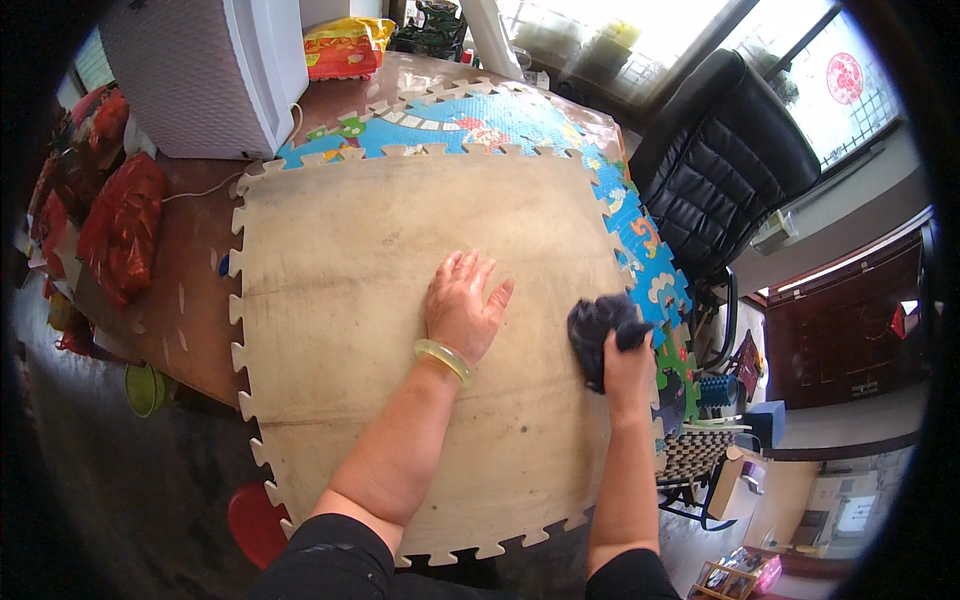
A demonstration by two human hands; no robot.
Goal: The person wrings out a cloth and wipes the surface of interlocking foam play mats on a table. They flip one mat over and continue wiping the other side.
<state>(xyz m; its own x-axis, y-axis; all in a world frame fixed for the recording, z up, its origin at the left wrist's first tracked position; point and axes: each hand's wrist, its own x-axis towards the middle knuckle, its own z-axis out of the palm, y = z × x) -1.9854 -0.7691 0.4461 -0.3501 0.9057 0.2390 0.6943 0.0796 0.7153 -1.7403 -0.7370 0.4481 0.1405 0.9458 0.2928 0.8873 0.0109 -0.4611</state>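
A large beige foam puzzle mat (360,360) with interlocking toothed edges lies plain side up on the table before me. Dark streaks and small spots mark its surface. My left hand (463,304) rests flat near the mat's middle, fingers spread, a pale bangle on the wrist. Near the mat's right edge, my right hand (628,371) grips a bunched dark cloth (595,330) that touches the surface. Beneath, along the far and right sides, shows a blue printed foam mat (427,124) with coloured pictures.
A white textured appliance (202,82) stands at the table's far left, with a yellow-red bag (347,49) beside it. Red plastic bags (124,225) sit at left. A black office chair (731,161) is close on the right. Below the left edge stands a green bin (148,390).
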